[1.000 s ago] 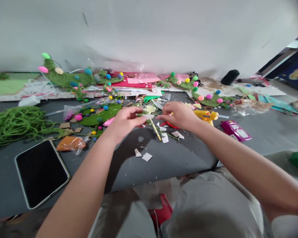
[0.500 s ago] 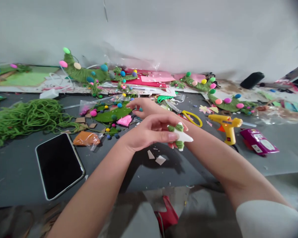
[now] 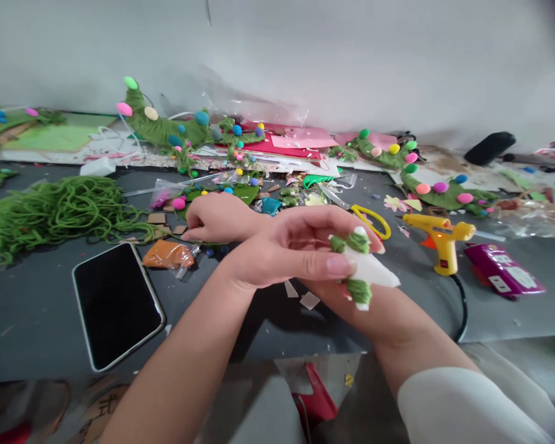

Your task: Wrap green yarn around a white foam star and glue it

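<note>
My left hand (image 3: 296,250) pinches a white star-like cutout (image 3: 372,269) whose points are wound with green yarn, the thumb lying across its face. Behind it my right arm crosses to the left. My right hand (image 3: 226,219) is low over the table with its fingers curled downward; whatever is in the fingertips is hidden. Close to them lie small brown cardboard pieces (image 3: 157,218), an orange packet in clear plastic (image 3: 169,254) and small pompoms. A green felt leaf (image 3: 243,193) is partly covered by the right hand.
A tablet (image 3: 118,305) and a heap of green yarn (image 3: 69,213) lie at left. To the right are yellow-handled scissors (image 3: 372,222), a yellow glue gun (image 3: 439,237) with its cord, and a purple packet (image 3: 504,269). Green yarn-wrapped shapes with pompoms (image 3: 166,129) line the back.
My right hand has moved left and nearer, from the felt leaf toward the cardboard pieces, and its fingers have curled. My left hand, still holding the cutout, has come slightly right and closer.
</note>
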Demonstrator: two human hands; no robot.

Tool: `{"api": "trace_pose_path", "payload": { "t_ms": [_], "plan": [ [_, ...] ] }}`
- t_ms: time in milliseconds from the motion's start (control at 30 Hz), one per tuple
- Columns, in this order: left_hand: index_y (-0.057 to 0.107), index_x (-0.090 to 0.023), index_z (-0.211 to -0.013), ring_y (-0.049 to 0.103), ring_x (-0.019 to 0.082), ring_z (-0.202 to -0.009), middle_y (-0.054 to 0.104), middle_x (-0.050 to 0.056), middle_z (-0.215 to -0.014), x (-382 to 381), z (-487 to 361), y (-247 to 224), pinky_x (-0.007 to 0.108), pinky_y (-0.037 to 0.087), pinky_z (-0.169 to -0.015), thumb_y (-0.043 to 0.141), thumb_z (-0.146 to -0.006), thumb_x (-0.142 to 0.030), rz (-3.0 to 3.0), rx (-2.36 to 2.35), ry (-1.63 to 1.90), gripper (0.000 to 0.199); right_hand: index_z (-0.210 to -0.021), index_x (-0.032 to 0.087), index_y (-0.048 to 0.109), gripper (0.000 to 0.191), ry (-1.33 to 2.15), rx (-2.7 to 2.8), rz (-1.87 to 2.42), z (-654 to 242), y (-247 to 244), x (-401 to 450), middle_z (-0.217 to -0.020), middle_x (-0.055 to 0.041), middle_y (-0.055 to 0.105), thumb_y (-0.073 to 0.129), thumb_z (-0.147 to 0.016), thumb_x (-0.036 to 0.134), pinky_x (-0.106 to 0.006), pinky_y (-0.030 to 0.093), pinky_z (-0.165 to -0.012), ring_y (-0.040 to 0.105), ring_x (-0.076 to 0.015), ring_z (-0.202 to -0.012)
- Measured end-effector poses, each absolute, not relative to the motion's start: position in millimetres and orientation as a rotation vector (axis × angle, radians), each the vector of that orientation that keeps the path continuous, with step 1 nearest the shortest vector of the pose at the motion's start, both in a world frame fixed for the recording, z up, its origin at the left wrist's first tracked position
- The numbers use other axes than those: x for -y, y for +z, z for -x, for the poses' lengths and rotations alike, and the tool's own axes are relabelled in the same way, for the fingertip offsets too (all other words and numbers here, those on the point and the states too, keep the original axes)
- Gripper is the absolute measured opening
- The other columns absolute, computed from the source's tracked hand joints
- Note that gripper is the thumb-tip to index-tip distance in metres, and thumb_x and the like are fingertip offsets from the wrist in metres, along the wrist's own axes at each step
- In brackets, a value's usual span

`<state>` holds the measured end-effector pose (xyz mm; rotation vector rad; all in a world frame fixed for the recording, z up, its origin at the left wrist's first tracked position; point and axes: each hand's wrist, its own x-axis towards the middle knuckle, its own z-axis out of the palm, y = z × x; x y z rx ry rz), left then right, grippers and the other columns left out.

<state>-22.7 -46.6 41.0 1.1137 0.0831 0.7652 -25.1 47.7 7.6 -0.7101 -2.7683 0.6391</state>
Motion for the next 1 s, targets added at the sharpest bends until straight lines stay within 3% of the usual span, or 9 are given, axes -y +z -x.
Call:
{"api": "trace_pose_path", "payload": {
  "t_ms": [133,200,267,433,600,767,900,1000],
  "plan": [
    [0.074,-0.021,-0.1,0.071,0.017,-0.076,0.073,0.005,-0.087,49.4,23.8,44.6,0.029,0.06,-0.072,0.082,-0.083,-0.029,-1.139,-0.15,0.768,0.02,-0.076,0.018,0.066,0.024,0.534,2.846,0.677,27.3,7.1,-42.3,-0.089,-0.0008,0.067,0.073,-0.085,0.039,-0.03,0.02,-0.074,0.048,-0.0156,-0.081],
    [0.073,-0.021,-0.099,0.072,0.019,-0.08,0.074,0.007,-0.092,49.8,23.4,44.5,0.03,0.06,-0.073,0.083,-0.081,-0.031,-1.156,-0.176,0.757,0.023,-0.076,0.018,0.064,0.01,0.504,2.852,0.648,25.6,6.9,-40.1,-0.09,-0.0013,0.066,0.067,-0.083,0.024,-0.031,0.019,-0.075,0.048,-0.0165,-0.084],
    [0.074,-0.021,-0.099,0.073,0.019,-0.083,0.075,0.007,-0.097,50.1,22.9,44.5,0.03,0.06,-0.074,0.083,-0.081,-0.03,-1.161,-0.183,0.747,0.022,-0.076,0.018,0.061,0.008,0.497,2.842,0.643,23.9,6.8,-38.9,-0.093,-0.0027,0.065,0.057,-0.084,0.019,-0.032,0.019,-0.074,0.047,-0.0171,-0.085],
    [0.074,-0.02,-0.099,0.073,0.019,-0.084,0.075,0.007,-0.097,51.6,19.8,45.7,0.028,0.06,-0.073,0.083,-0.082,-0.029,-1.156,-0.154,0.726,0.021,-0.083,0.018,0.054,0.017,0.566,2.79,0.607,18.7,6.7,-41.8,-0.102,-0.0043,0.061,0.047,-0.094,0.029,-0.03,0.028,-0.073,0.049,-0.0163,-0.09],
    [0.074,-0.019,-0.099,0.073,0.017,-0.083,0.074,0.007,-0.097,57.0,0.1,36.7,0.028,0.061,-0.076,0.084,-0.081,-0.026,-1.091,-0.055,0.603,0.022,-0.086,0.018,0.052,0.019,0.629,2.675,0.547,-9.9,14.0,-45.3,-0.099,-0.0054,0.056,0.044,-0.103,0.025,-0.026,0.039,-0.085,0.05,-0.0141,-0.089],
    [0.073,-0.018,-0.101,0.07,0.013,-0.074,0.071,0.004,-0.095,65.5,-27.2,20.7,0.025,0.059,-0.072,0.093,-0.068,-0.018,-0.922,-0.027,0.524,0.038,-0.075,0.017,0.053,0.032,0.844,2.589,0.649,-54.5,17.6,-43.0,-0.077,0.0,0.057,0.053,-0.103,0.033,-0.026,0.036,-0.068,0.046,-0.0114,-0.07],
    [0.072,-0.016,-0.101,0.069,0.012,-0.074,0.071,0.005,-0.094,66.7,-31.0,18.8,0.025,0.059,-0.074,0.086,-0.079,-0.02,-0.893,-0.054,0.497,0.026,-0.082,0.015,0.063,0.029,0.83,2.592,0.693,-63.0,8.9,-34.0,-0.08,-0.0012,0.064,0.062,-0.098,0.039,-0.026,0.035,-0.065,0.05,-0.0115,-0.07],
    [0.072,-0.017,-0.101,0.069,0.012,-0.077,0.071,0.005,-0.095,66.0,-28.0,19.8,0.024,0.059,-0.073,0.085,-0.08,-0.021,-0.896,-0.043,0.503,0.025,-0.083,0.016,0.067,0.039,0.747,2.6,0.639,-56.2,4.0,-25.8,-0.085,-0.003,0.066,0.061,-0.096,0.052,-0.027,0.033,-0.064,0.052,-0.0128,-0.072]
  ]
}}
